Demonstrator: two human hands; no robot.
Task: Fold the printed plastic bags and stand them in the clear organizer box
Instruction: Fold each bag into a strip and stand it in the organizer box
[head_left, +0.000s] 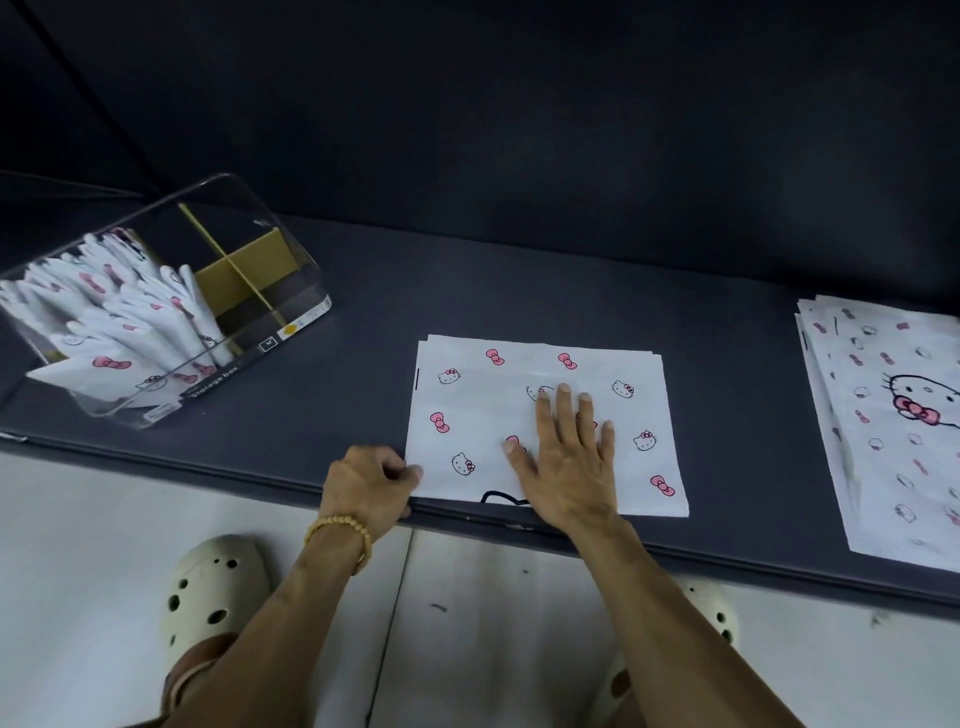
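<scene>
A white plastic bag printed with pink bows and cat faces (540, 374) lies flat and partly folded on the dark mat, near its front edge. My right hand (569, 457) presses flat on the bag's middle, fingers spread. My left hand (371, 486) pinches the bag's near left corner. The clear organizer box (270, 332) stands tilted at the back left. Several folded printed bags (130, 322) stand in its left part.
A stack of unfolded printed bags (893, 415) lies at the right edge of the dark mat (727, 364). The box's right part holds a brown cardboard divider (249, 270). Below the mat's front edge, pale floor and my cream clogs (213, 592) show.
</scene>
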